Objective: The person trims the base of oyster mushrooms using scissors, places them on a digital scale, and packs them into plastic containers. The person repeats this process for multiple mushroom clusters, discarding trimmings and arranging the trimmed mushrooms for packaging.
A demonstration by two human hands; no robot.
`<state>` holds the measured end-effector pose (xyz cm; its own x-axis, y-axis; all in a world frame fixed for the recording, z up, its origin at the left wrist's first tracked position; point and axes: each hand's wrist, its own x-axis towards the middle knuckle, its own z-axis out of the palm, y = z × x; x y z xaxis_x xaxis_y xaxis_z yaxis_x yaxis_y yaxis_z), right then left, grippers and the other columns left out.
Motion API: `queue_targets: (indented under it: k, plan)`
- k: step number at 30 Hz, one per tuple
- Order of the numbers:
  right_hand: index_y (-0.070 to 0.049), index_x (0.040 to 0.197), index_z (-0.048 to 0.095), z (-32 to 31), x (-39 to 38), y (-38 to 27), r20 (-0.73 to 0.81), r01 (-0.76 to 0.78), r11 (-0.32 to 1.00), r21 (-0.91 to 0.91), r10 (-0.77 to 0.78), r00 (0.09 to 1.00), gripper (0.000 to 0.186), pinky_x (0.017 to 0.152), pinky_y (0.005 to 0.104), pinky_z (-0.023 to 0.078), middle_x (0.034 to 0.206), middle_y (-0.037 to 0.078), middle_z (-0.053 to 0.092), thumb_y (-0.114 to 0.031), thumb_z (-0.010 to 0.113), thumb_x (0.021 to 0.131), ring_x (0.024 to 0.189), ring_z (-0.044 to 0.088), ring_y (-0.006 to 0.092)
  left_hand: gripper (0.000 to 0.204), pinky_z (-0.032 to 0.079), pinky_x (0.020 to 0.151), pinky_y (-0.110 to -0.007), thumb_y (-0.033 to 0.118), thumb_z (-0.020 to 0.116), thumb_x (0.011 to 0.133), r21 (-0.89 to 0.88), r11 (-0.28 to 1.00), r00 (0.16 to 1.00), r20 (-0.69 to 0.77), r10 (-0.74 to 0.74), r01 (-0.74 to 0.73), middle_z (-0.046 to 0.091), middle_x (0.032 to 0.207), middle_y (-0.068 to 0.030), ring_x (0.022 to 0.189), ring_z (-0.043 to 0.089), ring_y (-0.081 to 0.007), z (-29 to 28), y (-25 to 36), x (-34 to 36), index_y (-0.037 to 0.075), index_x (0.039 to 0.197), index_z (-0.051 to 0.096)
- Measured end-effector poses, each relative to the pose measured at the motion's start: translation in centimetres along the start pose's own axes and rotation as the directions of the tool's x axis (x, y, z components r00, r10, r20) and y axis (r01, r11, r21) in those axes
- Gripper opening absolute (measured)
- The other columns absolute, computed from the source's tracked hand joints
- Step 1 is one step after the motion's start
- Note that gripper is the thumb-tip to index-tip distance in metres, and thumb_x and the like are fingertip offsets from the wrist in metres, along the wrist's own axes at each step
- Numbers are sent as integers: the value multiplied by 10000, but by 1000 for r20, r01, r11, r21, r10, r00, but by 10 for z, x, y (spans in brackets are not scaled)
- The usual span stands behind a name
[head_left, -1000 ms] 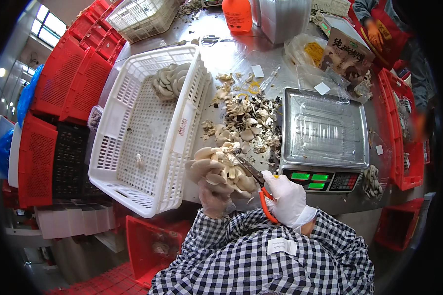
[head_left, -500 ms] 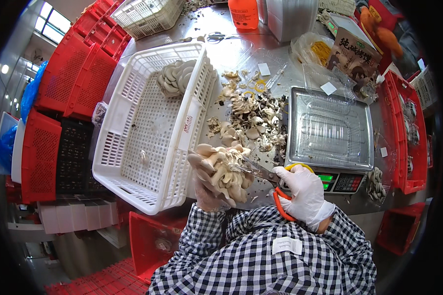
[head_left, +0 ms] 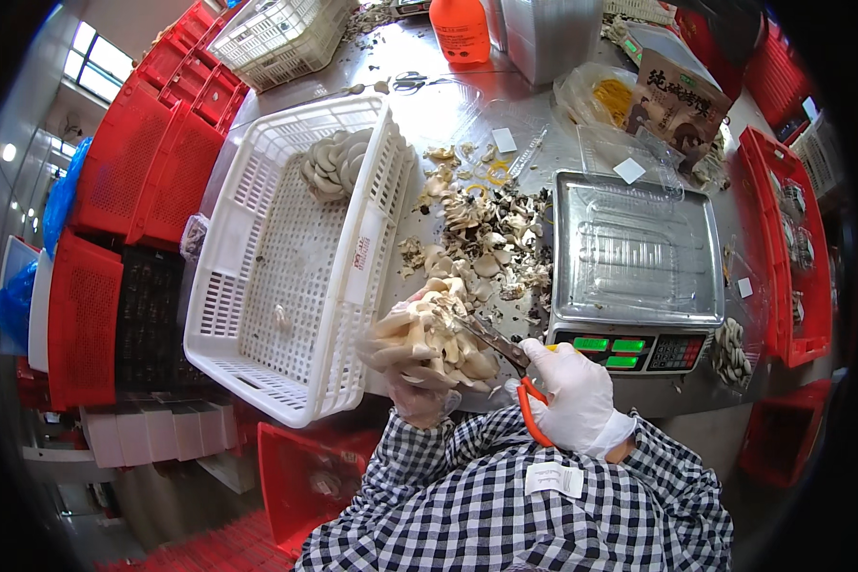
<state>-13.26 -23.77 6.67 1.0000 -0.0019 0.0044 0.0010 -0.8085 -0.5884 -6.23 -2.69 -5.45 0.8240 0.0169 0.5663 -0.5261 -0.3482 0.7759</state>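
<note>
My left hand (head_left: 421,402), in a clear thin glove, supports a cluster of pale oyster mushrooms (head_left: 434,348) from below and behind. My right hand (head_left: 582,396), in a white glove, is closed round scissors (head_left: 532,418) with orange and yellow handles. Their dark blades reach left to the stem side of the cluster; the tips are hard to make out against it. Just beyond lies a heap of mushroom trimmings (head_left: 491,229). To the left, a white perforated crate (head_left: 286,276) contains another mushroom cluster (head_left: 338,164) and a small loose piece.
Right of the trimmings stands a scale (head_left: 639,253) with a steel tray and green display. Farther back are an orange bottle (head_left: 459,33), a stack of clear containers (head_left: 548,38) and a printed carton (head_left: 677,105). Red crates (head_left: 786,248) flank the table.
The mushroom cluster has turned and shifted slightly left. My right hand and the scissors have moved a little left and down. A person's orange-gloved hands at the upper right have left view.
</note>
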Motion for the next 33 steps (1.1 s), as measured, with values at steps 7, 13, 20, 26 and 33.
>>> queue_targets:
  k: [7, 13, 20, 26, 33]
  plan:
    - [-92, 1120, 611, 8, 3, 2, -40, 2, 999, -42, -4, 999, 367, 538, 424, 534, 743, 146, 606, -342, 739, 883, 634, 662, 321, 473, 481, 745, -368, 526, 475, 1014, -524, 772, 929, 119, -351, 359, 652, 852, -26, 860, 616, -196, 13, -37, -17, 111, 1220, 567]
    - [-12, 1237, 646, 27, -3, 17, 153, -221, 748, 625, 160, 975, 484, 742, 330, 571, 962, 217, 724, -323, 788, 895, 841, 728, 347, 467, 537, 941, -458, 465, 538, 1007, -699, 528, 836, 187, -517, 483, 577, 1154, -131, 1037, 618, -317, 19, -48, -31, 90, 1277, 474]
    - [-99, 1172, 579, 2, 10, 11, -107, 65, 997, -37, -69, 992, 497, 621, 424, 502, 850, 152, 586, -376, 805, 827, 739, 641, 322, 579, 540, 945, -432, 529, 518, 999, -717, 486, 836, 252, -487, 499, 567, 1212, -137, 1069, 616, -296, 16, -13, -6, 59, 1333, 455]
    - [-62, 1192, 617, 15, 4, 21, 115, -140, 975, 175, 121, 986, 479, 673, 337, 531, 892, 145, 648, -337, 818, 855, 812, 683, 240, 676, 543, 948, -410, 584, 501, 993, -755, 398, 824, 326, -463, 522, 559, 1262, -143, 1097, 615, -279, 15, -3, -3, 34, 1380, 440]
    - [-50, 1242, 651, 5, 5, 29, 117, -127, 843, 523, 76, 990, 572, 709, 307, 531, 950, 110, 672, -308, 886, 788, 798, 649, 187, 788, 546, 952, -384, 647, 481, 986, -791, 143, 785, 533, -316, 595, 549, 1320, -149, 1129, 614, -258, 4, 9, 21, 3, 1436, 421]
